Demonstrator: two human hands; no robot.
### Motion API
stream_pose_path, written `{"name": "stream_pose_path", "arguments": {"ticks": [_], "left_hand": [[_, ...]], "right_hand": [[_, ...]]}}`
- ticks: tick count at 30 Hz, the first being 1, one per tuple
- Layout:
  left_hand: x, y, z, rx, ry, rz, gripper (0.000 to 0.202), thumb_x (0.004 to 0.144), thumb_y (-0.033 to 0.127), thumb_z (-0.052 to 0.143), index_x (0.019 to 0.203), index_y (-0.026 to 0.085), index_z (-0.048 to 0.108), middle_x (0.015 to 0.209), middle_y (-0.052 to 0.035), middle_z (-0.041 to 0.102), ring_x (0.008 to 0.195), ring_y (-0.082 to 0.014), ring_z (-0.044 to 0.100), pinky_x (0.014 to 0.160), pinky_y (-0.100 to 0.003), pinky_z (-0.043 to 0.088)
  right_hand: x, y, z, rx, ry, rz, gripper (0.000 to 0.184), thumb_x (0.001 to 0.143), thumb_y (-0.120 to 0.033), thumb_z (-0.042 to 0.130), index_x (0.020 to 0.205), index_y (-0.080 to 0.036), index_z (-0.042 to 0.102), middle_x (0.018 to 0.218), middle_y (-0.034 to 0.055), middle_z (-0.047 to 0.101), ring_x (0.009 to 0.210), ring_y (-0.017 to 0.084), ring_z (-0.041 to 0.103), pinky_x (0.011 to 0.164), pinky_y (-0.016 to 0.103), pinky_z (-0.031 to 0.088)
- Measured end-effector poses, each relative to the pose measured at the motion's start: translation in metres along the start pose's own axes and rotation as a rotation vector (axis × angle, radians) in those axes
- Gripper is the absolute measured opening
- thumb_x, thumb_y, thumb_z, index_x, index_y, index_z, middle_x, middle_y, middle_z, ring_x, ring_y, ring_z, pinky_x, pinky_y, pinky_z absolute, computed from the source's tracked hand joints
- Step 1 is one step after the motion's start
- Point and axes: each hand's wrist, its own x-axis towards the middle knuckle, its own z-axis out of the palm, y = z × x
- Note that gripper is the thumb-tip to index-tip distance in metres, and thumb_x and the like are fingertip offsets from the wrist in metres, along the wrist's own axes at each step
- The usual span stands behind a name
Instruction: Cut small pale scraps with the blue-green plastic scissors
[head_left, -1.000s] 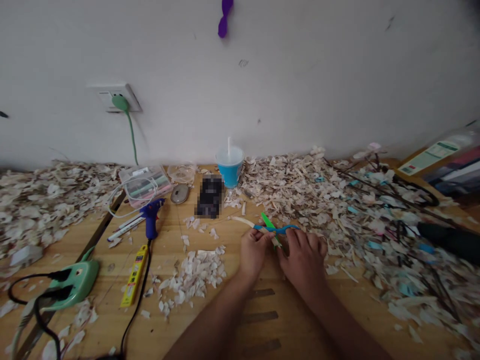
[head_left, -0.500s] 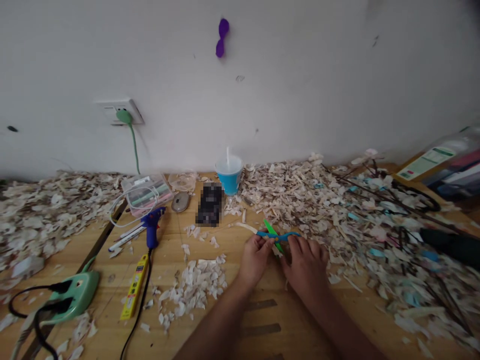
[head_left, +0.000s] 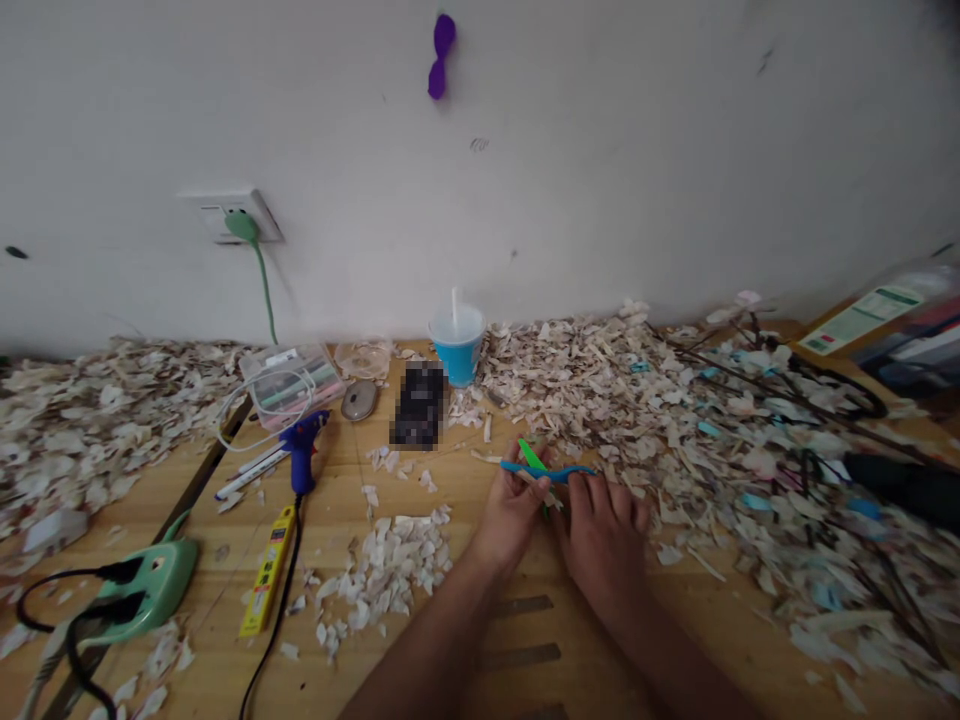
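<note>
My right hand [head_left: 602, 533] is closed around small scissors [head_left: 546, 468] with blue handles and green blades, held over the wooden table [head_left: 465, 640]. My left hand [head_left: 511, 510] sits just left of it, its fingers pinched on a pale thin strip [head_left: 487, 458] that pokes out to the left beside the blades. A heap of small pale cut pieces [head_left: 390, 565] lies on the table to the left of my left hand.
Pale shavings cover the table's right side [head_left: 675, 400] and far left [head_left: 82, 420]. A blue glue gun [head_left: 303, 450], yellow utility knife [head_left: 268, 570], green power strip [head_left: 142, 585], clear box [head_left: 291, 380], blue cup [head_left: 457, 345] and wall socket [head_left: 232, 212] lie left and behind.
The pale strip sticking out left of the scissors has grown shorter. Both hands shifted slightly toward me and stayed together on the scissors and strip.
</note>
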Motion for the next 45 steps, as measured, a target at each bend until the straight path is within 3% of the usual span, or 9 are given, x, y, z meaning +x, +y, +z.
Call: {"name": "stream_pose_path", "arguments": {"ticks": [8,13,15,18,22,29,32,39,45], "left_hand": [[-0.001,0.007,0.004,-0.122,0.051,-0.056,0.09,0.066,0.011,0.073,0.145,0.03,0.034,0.142,-0.0113,0.053,0.131,-0.0252,0.05,0.111,-0.042,0.035],[0.003,0.016,0.0,-0.183,0.123,0.069,0.075,0.072,0.017,0.076,0.135,0.028,0.038,0.137,-0.0125,0.057,0.131,-0.0245,0.05,0.111,-0.041,0.033],[0.004,0.018,-0.003,-0.192,0.102,0.111,0.068,0.074,0.022,0.077,0.13,0.026,0.039,0.135,-0.0141,0.058,0.131,-0.025,0.051,0.113,-0.042,0.031],[0.004,0.022,-0.004,-0.194,0.073,0.114,0.069,0.074,0.026,0.079,0.13,0.027,0.038,0.138,-0.0159,0.055,0.132,-0.0264,0.049,0.113,-0.044,0.029],[0.0,0.022,0.0,-0.163,0.012,0.103,0.081,0.071,0.027,0.081,0.138,0.031,0.035,0.147,-0.0139,0.047,0.14,-0.0258,0.04,0.114,-0.041,0.028],[-0.006,0.015,0.0,0.077,-0.241,0.029,0.074,0.083,0.025,0.068,0.146,0.036,0.032,0.157,-0.0091,0.032,0.145,-0.0244,0.031,0.111,-0.038,0.034],[-0.006,0.013,0.001,0.212,-0.235,0.082,0.066,0.086,0.026,0.063,0.146,0.031,0.036,0.155,-0.0096,0.036,0.143,-0.0237,0.034,0.114,-0.038,0.032],[-0.002,0.007,-0.002,0.426,-0.109,0.072,0.06,0.086,0.019,0.056,0.142,0.024,0.035,0.118,-0.0084,0.069,0.108,-0.0197,0.066,0.099,-0.038,0.048],[-0.005,0.014,-0.003,0.511,-0.104,0.017,0.038,0.084,0.017,0.057,0.12,0.021,0.045,0.088,-0.0023,0.071,0.077,-0.0142,0.067,0.079,-0.029,0.051]], "right_hand": [[-0.001,0.002,0.006,0.011,0.02,0.018,0.03,0.087,-0.031,0.058,0.114,-0.016,0.057,0.106,0.0143,0.065,0.097,0.032,0.051,0.087,0.047,0.033],[0.0,0.012,0.016,0.147,0.08,0.013,0.032,0.084,-0.032,0.06,0.111,-0.016,0.057,0.103,0.0147,0.065,0.097,0.034,0.052,0.085,0.05,0.038],[0.002,0.02,0.02,0.327,0.119,-0.032,0.028,0.084,-0.032,0.059,0.107,-0.016,0.058,0.098,0.0135,0.065,0.093,0.032,0.054,0.082,0.047,0.043],[0.002,0.025,0.027,0.689,0.059,-0.086,0.017,0.086,-0.031,0.058,0.099,-0.02,0.06,0.085,0.0075,0.064,0.082,0.024,0.058,0.073,0.037,0.048],[-0.001,0.018,0.032,1.013,-0.004,0.058,0.021,0.086,-0.031,0.062,0.105,-0.023,0.062,0.092,0.0057,0.065,0.083,0.02,0.062,0.072,0.032,0.051],[0.003,0.016,0.029,1.001,0.038,0.084,0.017,0.079,-0.02,0.059,0.095,-0.021,0.066,0.08,0.0024,0.06,0.074,0.018,0.059,0.065,0.029,0.049],[0.004,0.018,0.029,1.017,0.06,0.13,0.016,0.077,-0.021,0.06,0.092,-0.021,0.066,0.077,0.0014,0.058,0.071,0.017,0.057,0.062,0.027,0.047],[0.003,0.021,0.036,1.024,0.1,0.283,0.01,0.078,-0.024,0.061,0.087,-0.02,0.063,0.076,0.0006,0.058,0.068,0.016,0.056,0.061,0.027,0.046],[0.004,0.02,0.029,0.941,0.208,0.243,0.015,0.079,-0.021,0.061,0.093,-0.022,0.065,0.082,0.0025,0.06,0.073,0.017,0.056,0.065,0.029,0.048]]}}
